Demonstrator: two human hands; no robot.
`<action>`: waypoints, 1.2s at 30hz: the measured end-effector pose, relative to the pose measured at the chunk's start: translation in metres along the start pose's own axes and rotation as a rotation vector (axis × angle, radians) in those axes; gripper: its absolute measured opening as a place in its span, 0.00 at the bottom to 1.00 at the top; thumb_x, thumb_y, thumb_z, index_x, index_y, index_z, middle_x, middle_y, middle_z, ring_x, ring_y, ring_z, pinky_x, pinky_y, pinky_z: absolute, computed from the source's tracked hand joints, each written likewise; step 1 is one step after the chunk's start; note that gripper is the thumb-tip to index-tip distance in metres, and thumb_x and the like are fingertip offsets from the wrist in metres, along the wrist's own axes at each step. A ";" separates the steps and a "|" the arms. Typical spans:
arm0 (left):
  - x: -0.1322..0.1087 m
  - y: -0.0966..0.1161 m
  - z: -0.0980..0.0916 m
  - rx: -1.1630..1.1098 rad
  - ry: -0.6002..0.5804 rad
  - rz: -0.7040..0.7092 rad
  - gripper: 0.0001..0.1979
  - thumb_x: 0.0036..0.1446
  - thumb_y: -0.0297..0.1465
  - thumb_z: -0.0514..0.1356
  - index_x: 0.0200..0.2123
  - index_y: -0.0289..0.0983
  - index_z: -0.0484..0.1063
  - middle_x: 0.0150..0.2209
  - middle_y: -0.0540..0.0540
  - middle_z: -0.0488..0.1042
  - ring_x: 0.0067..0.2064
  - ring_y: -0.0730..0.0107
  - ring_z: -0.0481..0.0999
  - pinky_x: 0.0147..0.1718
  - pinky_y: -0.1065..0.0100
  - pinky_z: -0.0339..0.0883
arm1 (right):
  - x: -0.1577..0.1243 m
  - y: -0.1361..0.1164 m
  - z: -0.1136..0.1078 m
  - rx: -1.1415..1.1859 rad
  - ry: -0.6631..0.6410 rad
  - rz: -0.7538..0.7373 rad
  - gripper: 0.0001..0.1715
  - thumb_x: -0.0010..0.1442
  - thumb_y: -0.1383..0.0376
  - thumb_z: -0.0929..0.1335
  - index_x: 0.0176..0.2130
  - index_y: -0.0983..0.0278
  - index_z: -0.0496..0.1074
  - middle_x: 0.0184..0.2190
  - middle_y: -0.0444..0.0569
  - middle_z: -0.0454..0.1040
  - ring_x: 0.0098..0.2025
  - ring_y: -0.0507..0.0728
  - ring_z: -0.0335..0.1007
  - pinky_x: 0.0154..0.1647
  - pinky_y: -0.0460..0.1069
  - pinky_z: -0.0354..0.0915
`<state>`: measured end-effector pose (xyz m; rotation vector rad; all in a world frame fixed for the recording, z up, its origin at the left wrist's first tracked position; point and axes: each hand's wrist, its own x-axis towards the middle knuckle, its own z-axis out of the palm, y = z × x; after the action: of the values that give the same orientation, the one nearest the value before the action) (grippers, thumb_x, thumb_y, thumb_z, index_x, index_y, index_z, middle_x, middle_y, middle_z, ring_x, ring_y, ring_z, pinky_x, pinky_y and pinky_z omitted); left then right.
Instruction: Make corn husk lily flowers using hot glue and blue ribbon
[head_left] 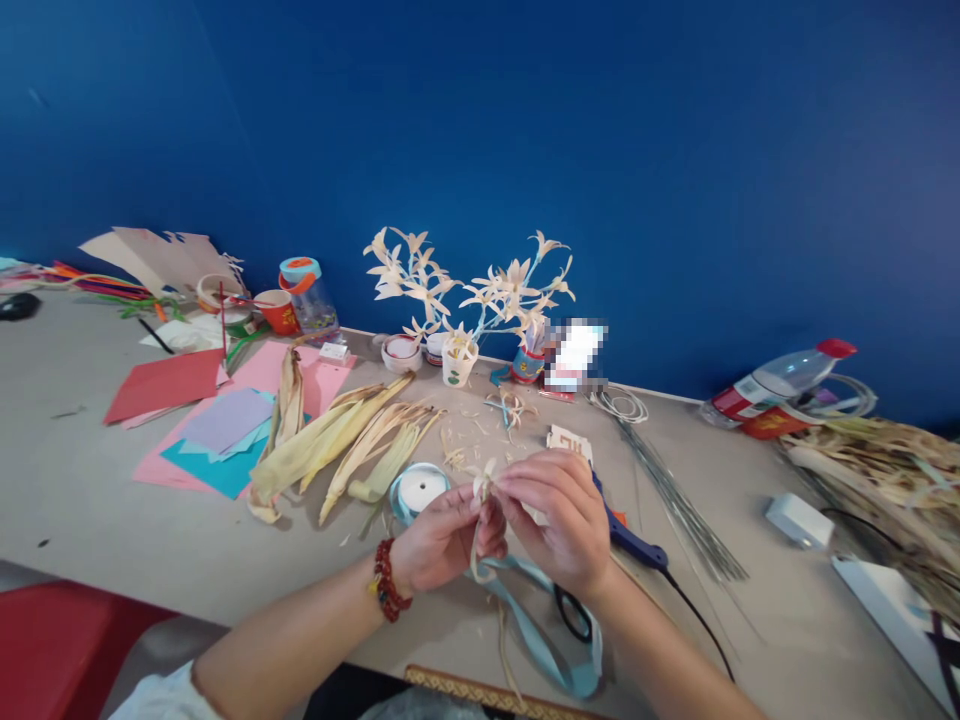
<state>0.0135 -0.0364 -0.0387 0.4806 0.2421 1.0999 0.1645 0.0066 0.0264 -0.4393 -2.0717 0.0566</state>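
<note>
My left hand (442,540), with a red bead bracelet at its wrist, is closed in a pinch on a small pale husk flower (484,482). My right hand (559,515) is closed too, its fingertips pinching the same flower from the right. A light blue ribbon (540,640) hangs below both hands and runs from a ribbon roll (418,490) just left of them. Husk strips dangle from the flower toward the table edge.
Dried corn husks (337,440) lie left of the hands beside coloured paper sheets (217,425). A blue glue gun (634,545), black scissors (574,612) and a wire bundle (675,500) lie to the right. Finished husk flowers (465,285) stand in cups by the blue wall. A bottle (780,385) lies far right.
</note>
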 end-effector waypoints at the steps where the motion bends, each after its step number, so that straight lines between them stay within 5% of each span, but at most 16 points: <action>1: 0.000 0.000 0.000 0.001 0.000 -0.007 0.13 0.56 0.36 0.65 0.27 0.34 0.69 0.21 0.51 0.65 0.23 0.75 0.61 0.31 0.68 0.59 | -0.001 0.000 0.000 0.002 0.005 0.012 0.18 0.54 0.77 0.72 0.44 0.62 0.73 0.38 0.50 0.78 0.40 0.59 0.73 0.42 0.55 0.68; 16: -0.001 -0.001 -0.002 0.026 -0.015 -0.010 0.13 0.55 0.37 0.66 0.27 0.34 0.70 0.21 0.51 0.66 0.23 0.75 0.62 0.31 0.67 0.59 | 0.000 -0.001 -0.004 0.033 -0.100 0.093 0.14 0.56 0.77 0.70 0.42 0.63 0.72 0.43 0.52 0.73 0.45 0.60 0.69 0.46 0.58 0.66; 36: -0.001 -0.001 -0.001 0.042 -0.009 -0.026 0.15 0.54 0.38 0.67 0.26 0.34 0.69 0.21 0.51 0.66 0.23 0.75 0.62 0.30 0.67 0.58 | 0.001 -0.001 -0.004 0.060 -0.067 0.102 0.16 0.56 0.75 0.69 0.43 0.60 0.72 0.41 0.51 0.75 0.43 0.60 0.72 0.46 0.58 0.68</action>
<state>0.0136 -0.0374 -0.0397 0.5187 0.2628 1.0687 0.1671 0.0058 0.0293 -0.5120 -2.1060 0.1963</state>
